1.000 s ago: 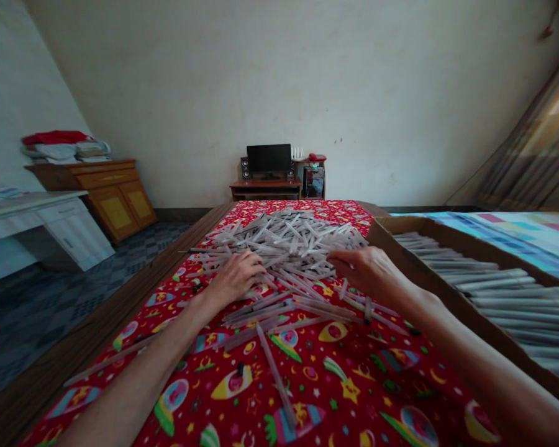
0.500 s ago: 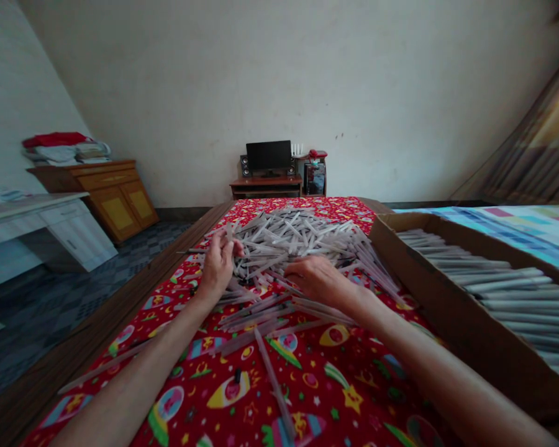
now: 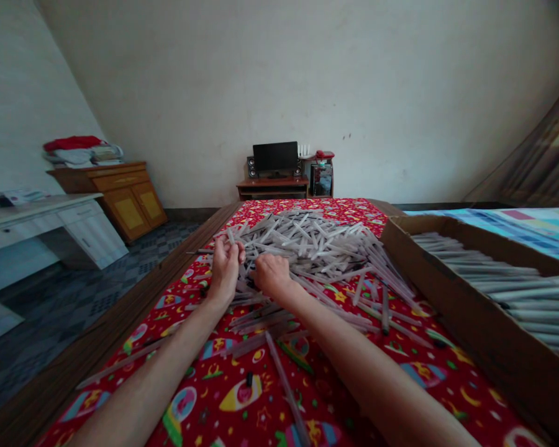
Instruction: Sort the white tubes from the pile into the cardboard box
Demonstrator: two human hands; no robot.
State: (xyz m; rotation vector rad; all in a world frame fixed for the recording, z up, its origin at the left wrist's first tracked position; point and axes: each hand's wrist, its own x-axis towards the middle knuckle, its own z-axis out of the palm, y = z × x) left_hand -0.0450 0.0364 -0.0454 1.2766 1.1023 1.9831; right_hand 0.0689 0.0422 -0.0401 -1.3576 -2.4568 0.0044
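A big heap of thin, translucent whitish plastic tubes (image 3: 317, 239) lies on the red patterned cloth. At the heap's left edge my left hand (image 3: 226, 270) is closed round a tube (image 3: 231, 236), whose pale end sticks up past the fingers. Just right of it, my right hand (image 3: 272, 273) is curled with its knuckles up; whatever its fingers pinch is hidden. Below the hands lies a small loose pile of tubes (image 3: 263, 320). A single tube (image 3: 286, 385) points toward me, and a small black plug (image 3: 249, 379) sits beside it.
On the right stands a long cardboard box (image 3: 440, 298) holding rows of tubes (image 3: 498, 279). The red cloth (image 3: 223, 403) covers a table with a brown edge (image 3: 93, 332). A monitor (image 3: 275, 157) stands by the far wall, a white desk (image 3: 90, 230) on the left.
My right hand has moved left from the heap's middle to beside my left hand. Tubes formerly under my right forearm now show. The view has shifted slightly.
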